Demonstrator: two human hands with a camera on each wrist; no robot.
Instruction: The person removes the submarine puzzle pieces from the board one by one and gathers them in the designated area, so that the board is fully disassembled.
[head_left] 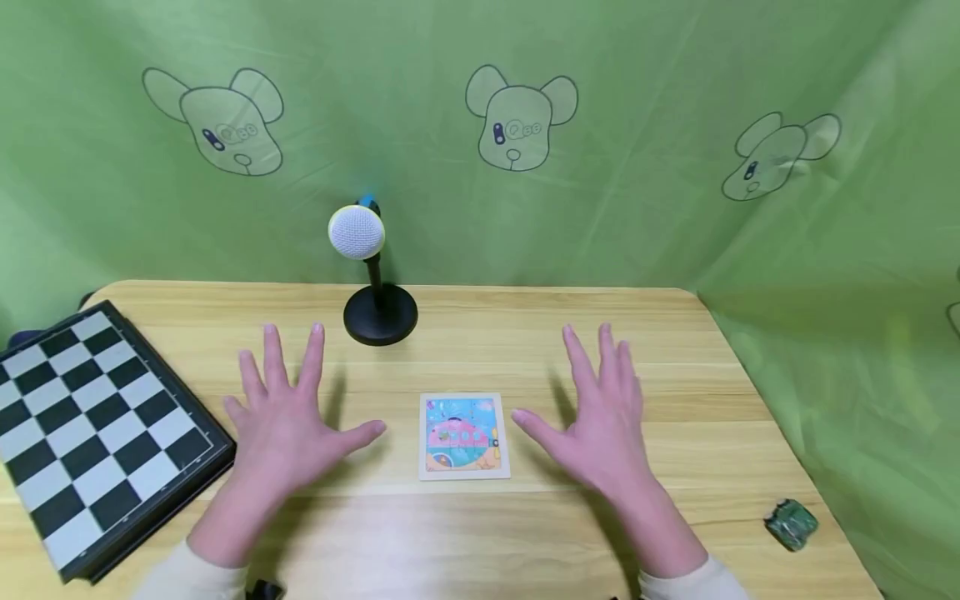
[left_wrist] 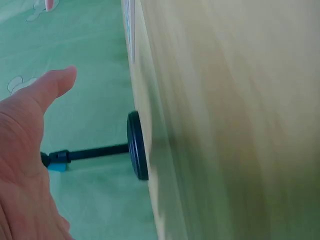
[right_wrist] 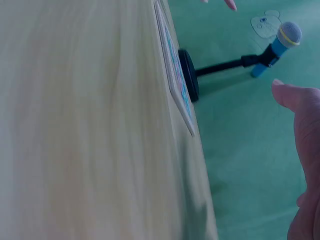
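A square picture puzzle (head_left: 464, 437) with a white border and a blue and pink picture lies flat on the wooden table. To its left, my left hand (head_left: 288, 429) hovers above the table with fingers spread and holds nothing. My right hand (head_left: 600, 417) is held up on the other side, thumb pointing toward the puzzle's edge, also holding nothing. In the left wrist view the left thumb (left_wrist: 57, 85) is stretched out. The right wrist view shows the puzzle (right_wrist: 176, 70) from its side, apart from the right thumb (right_wrist: 290, 95).
A microphone (head_left: 356, 232) on a stand with a round black base (head_left: 380, 315) is behind the puzzle. At the left lies a black-and-white chessboard (head_left: 105, 417). A small dark green object (head_left: 791, 524) sits near the right edge. A green curtain (head_left: 420, 125) hangs behind the table.
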